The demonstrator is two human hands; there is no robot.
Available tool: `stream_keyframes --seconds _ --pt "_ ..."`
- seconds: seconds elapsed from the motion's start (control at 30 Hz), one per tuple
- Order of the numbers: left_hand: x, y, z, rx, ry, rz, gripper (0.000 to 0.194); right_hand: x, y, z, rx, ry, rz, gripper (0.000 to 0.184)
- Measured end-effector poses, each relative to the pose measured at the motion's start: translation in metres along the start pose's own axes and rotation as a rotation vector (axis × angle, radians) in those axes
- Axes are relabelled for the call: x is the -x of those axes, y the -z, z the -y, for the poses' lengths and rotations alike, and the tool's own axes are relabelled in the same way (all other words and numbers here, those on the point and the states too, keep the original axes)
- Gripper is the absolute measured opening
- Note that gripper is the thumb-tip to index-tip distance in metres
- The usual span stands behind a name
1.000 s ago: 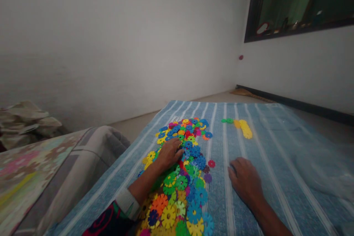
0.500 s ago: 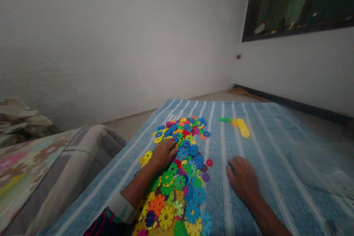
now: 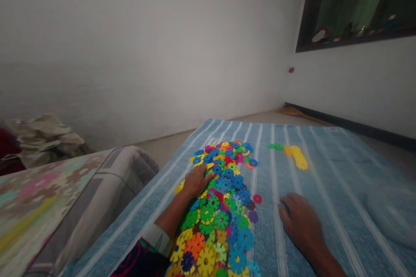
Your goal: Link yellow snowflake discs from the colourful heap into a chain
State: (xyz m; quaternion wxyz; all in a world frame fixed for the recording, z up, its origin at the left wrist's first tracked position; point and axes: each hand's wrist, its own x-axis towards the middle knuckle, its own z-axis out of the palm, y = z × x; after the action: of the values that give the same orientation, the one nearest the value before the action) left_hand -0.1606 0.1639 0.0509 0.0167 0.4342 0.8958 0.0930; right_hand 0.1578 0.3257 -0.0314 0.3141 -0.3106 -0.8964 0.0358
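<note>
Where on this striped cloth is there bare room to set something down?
Bare striped cloth shows between the disc pile and the right hand, up toward the green and yellow pieces. Another strip runs left of the pile. The pile, under the left hand, is crowded. Something like clear plastic lies toward the right edge.

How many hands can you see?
2. The left hand is over the pile of discs; the right hand is over the striped cloth, to the right of the pile. No other hands show.
</note>
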Motion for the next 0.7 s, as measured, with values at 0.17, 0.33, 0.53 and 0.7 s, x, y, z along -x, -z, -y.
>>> stream_keyframes --seconds 0.17,0.33,0.53,0.7 --pt "0.013 0.006 -0.018 0.024 -0.088 0.051 0.050 0.001 -0.001 -0.002 0.005 0.014 0.009 0.019" --pt "0.025 0.011 -0.023 0.076 -0.193 0.022 0.040 0.001 -0.002 -0.002 0.004 0.009 0.005 0.019" --pt "0.032 0.011 -0.023 0.173 -0.263 -0.040 0.032 -0.001 -0.001 -0.001 0.004 0.008 -0.007 0.016" --pt "0.033 0.011 -0.028 0.216 -0.246 -0.089 0.027 -0.002 -0.002 -0.001 -0.005 0.000 -0.029 0.014"
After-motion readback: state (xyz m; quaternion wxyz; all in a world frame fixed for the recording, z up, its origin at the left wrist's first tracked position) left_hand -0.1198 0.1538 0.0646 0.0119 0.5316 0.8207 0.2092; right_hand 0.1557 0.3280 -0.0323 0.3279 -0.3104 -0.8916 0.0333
